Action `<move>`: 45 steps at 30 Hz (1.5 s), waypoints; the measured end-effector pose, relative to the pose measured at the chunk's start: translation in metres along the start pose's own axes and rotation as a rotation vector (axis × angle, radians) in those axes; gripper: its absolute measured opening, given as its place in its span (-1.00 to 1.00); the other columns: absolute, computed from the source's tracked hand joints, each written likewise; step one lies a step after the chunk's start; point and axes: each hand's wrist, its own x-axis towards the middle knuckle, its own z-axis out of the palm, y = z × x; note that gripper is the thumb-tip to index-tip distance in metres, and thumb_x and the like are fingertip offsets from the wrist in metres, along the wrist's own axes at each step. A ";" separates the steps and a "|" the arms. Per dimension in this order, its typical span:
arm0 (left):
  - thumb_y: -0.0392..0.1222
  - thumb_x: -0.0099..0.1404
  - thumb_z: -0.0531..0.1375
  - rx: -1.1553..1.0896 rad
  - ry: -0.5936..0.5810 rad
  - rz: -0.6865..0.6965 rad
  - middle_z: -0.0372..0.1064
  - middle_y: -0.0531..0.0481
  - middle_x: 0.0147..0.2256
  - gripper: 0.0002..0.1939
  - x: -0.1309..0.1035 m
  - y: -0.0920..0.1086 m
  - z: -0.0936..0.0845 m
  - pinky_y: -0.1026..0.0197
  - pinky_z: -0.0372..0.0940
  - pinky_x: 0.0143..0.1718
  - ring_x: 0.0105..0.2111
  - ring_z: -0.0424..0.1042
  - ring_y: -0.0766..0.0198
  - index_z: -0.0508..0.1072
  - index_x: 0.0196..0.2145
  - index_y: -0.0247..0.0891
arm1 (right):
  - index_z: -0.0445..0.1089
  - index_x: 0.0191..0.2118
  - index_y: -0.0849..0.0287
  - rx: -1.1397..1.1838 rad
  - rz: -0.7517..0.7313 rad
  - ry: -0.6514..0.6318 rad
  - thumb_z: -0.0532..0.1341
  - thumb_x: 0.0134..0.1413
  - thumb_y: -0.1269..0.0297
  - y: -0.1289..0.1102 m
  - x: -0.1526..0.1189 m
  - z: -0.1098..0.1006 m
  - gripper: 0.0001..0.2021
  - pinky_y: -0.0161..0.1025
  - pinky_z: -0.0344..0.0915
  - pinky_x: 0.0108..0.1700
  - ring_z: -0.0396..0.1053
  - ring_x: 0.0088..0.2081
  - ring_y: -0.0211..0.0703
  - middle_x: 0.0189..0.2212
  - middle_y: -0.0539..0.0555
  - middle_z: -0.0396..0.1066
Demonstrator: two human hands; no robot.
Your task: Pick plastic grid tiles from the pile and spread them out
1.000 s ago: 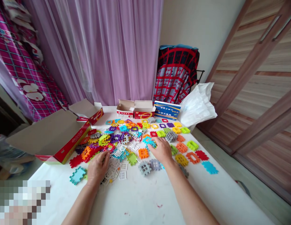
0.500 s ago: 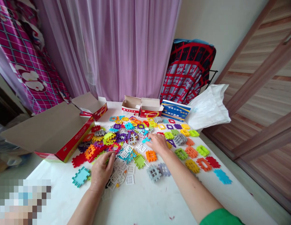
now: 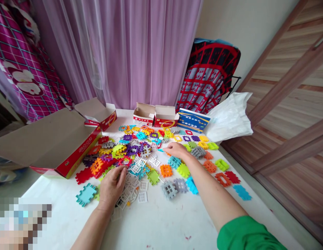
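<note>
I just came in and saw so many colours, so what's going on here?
A person's hands are among colourful plastic pieces on a white table. The right hand is at a small blue piece; whether it grips it is unclear. The left hand is beside white window-shaped pieces. A large open red box stands at the left.

Boxes and a bag along the edges of the white table [image 3: 156,225], with fabric and woodwork beyond.
A large open red box [image 3: 75,158] sits at the left edge, a smaller red box [image 3: 109,119] near the far-left corner; two small open cartons [image 3: 143,121] and a blue box [image 3: 194,121] line the far edge. A white bag [image 3: 229,116] bulges by the far-right corner. Behind: a purple curtain [image 3: 140,52], a pink checked cloth [image 3: 23,62], a red-and-black patterned cloth [image 3: 203,76], wooden doors [image 3: 288,114].
</note>
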 end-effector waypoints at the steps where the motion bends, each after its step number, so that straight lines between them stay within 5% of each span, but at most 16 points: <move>1: 0.11 0.33 0.05 -0.001 -0.003 -0.002 0.59 -0.04 -0.33 -0.62 0.000 0.000 0.000 0.22 0.41 -0.31 -0.34 0.56 0.19 0.57 -0.27 -0.15 | 0.52 -0.43 0.05 -0.022 0.000 -0.019 0.19 0.05 -0.05 -0.001 0.001 0.001 -0.69 -0.31 0.15 -0.38 0.44 -0.29 -0.13 -0.36 0.00 0.54; 12: 0.14 0.32 0.05 0.012 -0.018 -0.009 0.60 -0.05 -0.32 -0.59 0.001 0.003 -0.004 0.21 0.42 -0.29 -0.33 0.56 0.17 0.58 -0.28 -0.16 | 0.53 -0.41 0.09 -0.094 0.111 0.013 0.13 0.10 -0.08 0.011 0.013 -0.012 -0.61 -0.28 0.22 -0.36 0.48 -0.27 -0.06 -0.30 0.08 0.57; 16: 0.16 0.31 0.05 0.022 -0.007 -0.013 0.60 -0.06 -0.32 -0.57 0.002 0.004 -0.004 0.20 0.41 -0.31 -0.35 0.56 0.17 0.59 -0.27 -0.16 | 0.54 -0.33 0.03 -0.071 0.034 0.033 0.16 0.09 -0.07 0.004 0.005 0.000 -0.67 -0.29 0.24 -0.30 0.49 -0.22 -0.08 -0.27 0.03 0.58; 23: 0.14 0.31 0.05 0.016 -0.020 -0.021 0.60 -0.05 -0.35 -0.58 0.003 0.005 -0.004 0.22 0.41 -0.33 -0.37 0.55 0.18 0.59 -0.28 -0.17 | 0.49 -0.04 0.15 -0.311 -0.052 0.041 0.23 0.06 0.05 -0.017 -0.017 0.025 -0.60 -0.13 0.25 -0.04 0.45 -0.03 0.07 -0.11 0.23 0.55; 33: 0.13 0.31 0.05 0.009 -0.026 -0.035 0.60 -0.05 -0.34 -0.59 0.002 0.004 -0.004 0.21 0.41 -0.32 -0.35 0.56 0.17 0.58 -0.28 -0.17 | 0.58 -0.22 0.07 -0.332 -0.095 0.031 0.18 0.14 0.02 -0.009 -0.007 0.018 -0.69 -0.02 0.18 0.08 0.36 0.07 0.12 -0.07 0.18 0.54; 39: 0.13 0.31 0.06 -0.007 -0.039 -0.045 0.60 -0.05 -0.32 -0.60 0.001 0.002 -0.003 0.21 0.42 -0.32 -0.32 0.57 0.17 0.58 -0.27 -0.16 | 0.50 0.00 -0.11 -0.331 -0.226 0.014 0.21 0.08 0.21 -0.007 0.000 0.021 -0.66 -0.09 0.18 0.10 0.34 0.11 0.03 0.02 0.04 0.50; 45: 0.10 0.31 0.07 -0.030 -0.025 -0.051 0.60 -0.05 -0.33 -0.62 0.002 0.002 -0.004 0.20 0.43 -0.29 -0.32 0.57 0.17 0.58 -0.28 -0.17 | 0.53 -0.05 0.00 -0.365 -0.232 -0.009 0.25 0.02 0.23 -0.013 0.006 0.022 -0.67 -0.08 0.24 0.05 0.38 0.06 0.09 -0.01 0.13 0.51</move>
